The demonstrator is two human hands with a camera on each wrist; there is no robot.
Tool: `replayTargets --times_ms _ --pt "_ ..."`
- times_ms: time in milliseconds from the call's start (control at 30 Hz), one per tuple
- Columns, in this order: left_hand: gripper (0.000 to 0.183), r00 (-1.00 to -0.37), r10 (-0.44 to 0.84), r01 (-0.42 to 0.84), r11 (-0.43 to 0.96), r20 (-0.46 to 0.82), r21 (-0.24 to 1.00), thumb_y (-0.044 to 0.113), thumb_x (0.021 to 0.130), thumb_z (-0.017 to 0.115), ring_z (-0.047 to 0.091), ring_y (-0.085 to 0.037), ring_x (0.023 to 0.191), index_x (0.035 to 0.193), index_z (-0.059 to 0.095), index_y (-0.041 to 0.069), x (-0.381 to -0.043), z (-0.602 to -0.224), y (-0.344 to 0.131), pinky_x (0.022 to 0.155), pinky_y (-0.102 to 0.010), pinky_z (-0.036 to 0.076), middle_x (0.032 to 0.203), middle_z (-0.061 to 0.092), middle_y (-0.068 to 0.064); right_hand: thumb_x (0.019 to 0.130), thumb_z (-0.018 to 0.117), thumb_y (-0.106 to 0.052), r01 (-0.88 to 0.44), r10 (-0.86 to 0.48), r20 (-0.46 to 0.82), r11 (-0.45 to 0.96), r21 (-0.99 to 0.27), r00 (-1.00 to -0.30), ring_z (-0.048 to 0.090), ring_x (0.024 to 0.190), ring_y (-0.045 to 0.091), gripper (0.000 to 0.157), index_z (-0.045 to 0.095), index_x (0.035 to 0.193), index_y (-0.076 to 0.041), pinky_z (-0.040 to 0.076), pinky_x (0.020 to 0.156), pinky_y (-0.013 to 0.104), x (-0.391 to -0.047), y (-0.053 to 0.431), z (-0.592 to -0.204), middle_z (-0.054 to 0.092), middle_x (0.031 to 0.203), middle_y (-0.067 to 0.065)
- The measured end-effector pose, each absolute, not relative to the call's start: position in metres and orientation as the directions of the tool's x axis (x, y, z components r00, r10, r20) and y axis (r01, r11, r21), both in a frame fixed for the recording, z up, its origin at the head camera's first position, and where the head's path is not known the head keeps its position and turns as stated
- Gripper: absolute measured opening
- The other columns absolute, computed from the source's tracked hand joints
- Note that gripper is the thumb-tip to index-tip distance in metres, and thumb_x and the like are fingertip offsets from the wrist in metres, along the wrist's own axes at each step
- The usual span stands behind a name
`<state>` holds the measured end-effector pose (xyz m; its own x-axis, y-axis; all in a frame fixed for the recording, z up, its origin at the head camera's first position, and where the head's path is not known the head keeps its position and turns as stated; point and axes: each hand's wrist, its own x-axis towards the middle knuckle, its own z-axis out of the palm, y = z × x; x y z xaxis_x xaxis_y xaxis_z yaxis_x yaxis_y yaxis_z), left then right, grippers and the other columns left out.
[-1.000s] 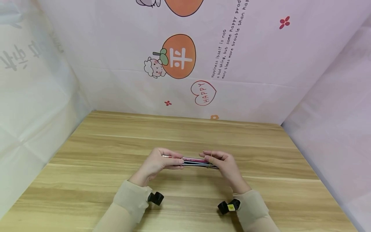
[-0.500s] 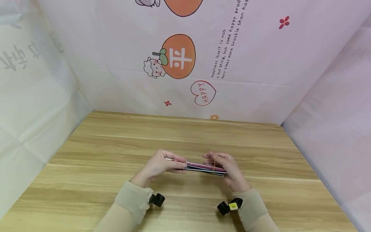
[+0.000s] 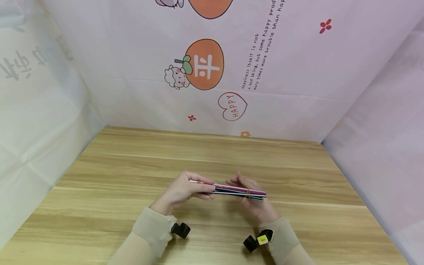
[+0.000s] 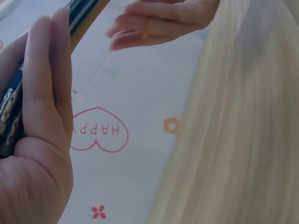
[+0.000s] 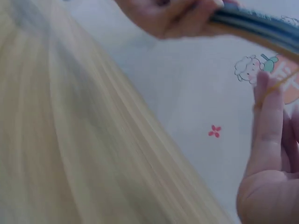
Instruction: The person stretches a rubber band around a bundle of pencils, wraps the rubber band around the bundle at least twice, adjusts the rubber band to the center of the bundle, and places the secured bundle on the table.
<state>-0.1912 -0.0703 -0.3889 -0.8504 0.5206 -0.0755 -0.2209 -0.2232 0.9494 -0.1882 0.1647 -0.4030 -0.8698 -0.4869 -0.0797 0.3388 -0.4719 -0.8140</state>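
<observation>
In the head view my left hand pinches a bundle of slim pencils, pink, white and dark, by its left part. The bundle is held above the table, tilted slightly down to the right. Around its right part runs a thin rubber band. Behind that end is my right hand, partly hidden by the pencils. The right wrist view shows the yellowish rubber band stretched over the straight fingers of that hand. My left fingers wrap the bundle in the left wrist view.
The wood-grain table lies below both hands. A printed white cloth hangs at its back, with more cloth along the left and right sides. A black camera sits on each wrist.
The pencil bundle has shifted right, its right end now lower and protruding in front of the right hand. The right fingers have moved behind the bundle. My left hand keeps its grip.
</observation>
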Motion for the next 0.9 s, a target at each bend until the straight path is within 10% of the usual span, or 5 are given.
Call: replayTargets --times_ms 567,900 --pt "0.048 -0.922 0.369 -0.305 -0.504 -0.118 0.808 0.001 0.082 0.068 0.069 -0.023 0.078 0.121 0.048 -0.017 -0.195 -0.404 -0.06 0.078 -0.025 0.057 0.109 0.061 -0.023 0.099 0.037 -0.036 0.293 -0.354 0.117 -0.885 -0.361 -0.928 0.042 0.129 0.017 0.046 0.047 0.131 -0.004 0.027 0.112 0.023 -0.188 0.145 -0.427 0.047 0.139 0.007" --pt "0.047 -0.939 0.301 -0.322 -0.587 -0.169 0.743 0.0 0.082 0.067 0.069 -0.022 0.072 0.122 0.047 -0.015 -0.193 -0.399 -0.056 0.072 -0.019 0.057 0.108 0.059 -0.022 0.1 0.039 -0.026 -0.048 -0.084 0.238 -0.863 -0.502 -0.968 0.047 0.126 0.022 0.039 0.047 0.133 -0.008 0.039 0.106 0.028 -0.189 0.145 -0.429 0.034 0.147 0.009"
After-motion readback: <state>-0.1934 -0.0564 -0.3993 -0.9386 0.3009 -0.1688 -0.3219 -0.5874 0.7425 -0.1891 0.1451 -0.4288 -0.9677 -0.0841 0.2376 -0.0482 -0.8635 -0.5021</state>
